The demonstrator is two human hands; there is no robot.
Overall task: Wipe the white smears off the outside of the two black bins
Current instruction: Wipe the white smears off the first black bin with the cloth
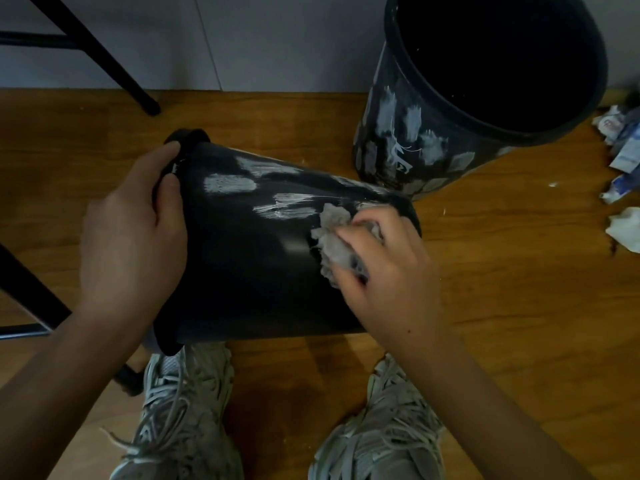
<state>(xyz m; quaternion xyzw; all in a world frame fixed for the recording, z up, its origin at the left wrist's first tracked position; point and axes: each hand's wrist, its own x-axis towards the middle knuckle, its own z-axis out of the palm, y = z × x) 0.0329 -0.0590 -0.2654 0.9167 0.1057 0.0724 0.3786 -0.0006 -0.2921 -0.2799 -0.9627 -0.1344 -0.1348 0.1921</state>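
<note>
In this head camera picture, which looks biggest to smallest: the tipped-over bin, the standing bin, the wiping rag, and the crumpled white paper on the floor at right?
1. Tipped bin, though it lies nearer the camera, so real size is unsure.
2. Standing bin, close behind.
3. Rag and crumpled paper look alike; the right hand hides part of the rag.

Wooden floor [263, 112], warm brown, dim light, a few white flecks. Grey wall [277, 39] meets the floor's far edge. Black furniture legs [104, 60] stand on the floor at its left side.
</note>
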